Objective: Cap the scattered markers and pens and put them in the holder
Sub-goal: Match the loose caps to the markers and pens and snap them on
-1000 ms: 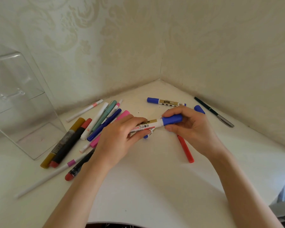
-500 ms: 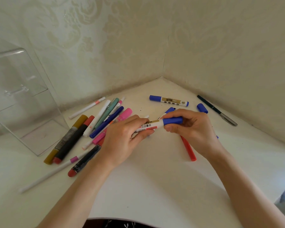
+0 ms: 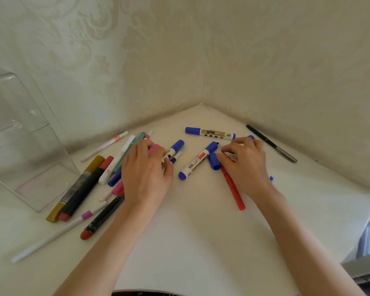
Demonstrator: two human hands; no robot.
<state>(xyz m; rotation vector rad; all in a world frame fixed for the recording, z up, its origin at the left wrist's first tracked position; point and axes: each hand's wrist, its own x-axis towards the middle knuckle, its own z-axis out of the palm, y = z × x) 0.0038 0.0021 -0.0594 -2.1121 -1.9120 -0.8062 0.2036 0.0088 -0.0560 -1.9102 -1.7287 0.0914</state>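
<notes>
My left hand (image 3: 145,171) rests over the pile of pens, fingers closed on a white marker with a blue cap (image 3: 175,147) that lies low at the table. My right hand (image 3: 245,165) is down on the table, fingers curled, its thumb tip beside a loose blue cap (image 3: 214,161). Between the hands lies an uncapped white marker with a red label (image 3: 195,162), black tip pointing at my right fingers. The clear plastic holder (image 3: 19,124) stands at the far left with nothing in it.
Another capped blue marker (image 3: 209,133) lies at the back. A dark pen (image 3: 271,144) lies along the right wall and a red pen (image 3: 233,189) passes under my right hand. Gold, black and white markers (image 3: 81,186) lie beside the holder. Walls meet in a corner behind.
Both hands held one blue-capped marker together; they have now parted. My left hand carried it left and down to the pile, and my right hand dropped to the table by the uncapped marker.
</notes>
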